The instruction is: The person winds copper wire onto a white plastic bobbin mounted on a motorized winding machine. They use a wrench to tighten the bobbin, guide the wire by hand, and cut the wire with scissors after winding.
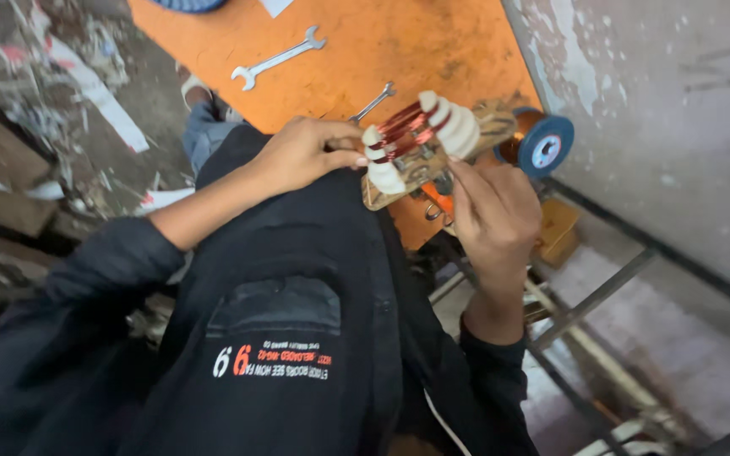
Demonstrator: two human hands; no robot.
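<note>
A winding former [420,143] of white stepped blocks on a wooden plate carries turns of copper wire. It sits at the near edge of an orange table [382,51]. My left hand [306,152] pinches the copper wire at the former's left end. My right hand [492,211] grips the former's plate from below and to the right. A blue spool of copper wire [542,145] stands just to the right of the former.
An open-ended spanner [279,59] lies further back on the orange table, and a second spanner [373,103] lies just behind the former. A bare plaster wall [661,101] rises on the right. A metal frame [601,295] runs below it. Rubble and scraps [35,101] cover the floor at left.
</note>
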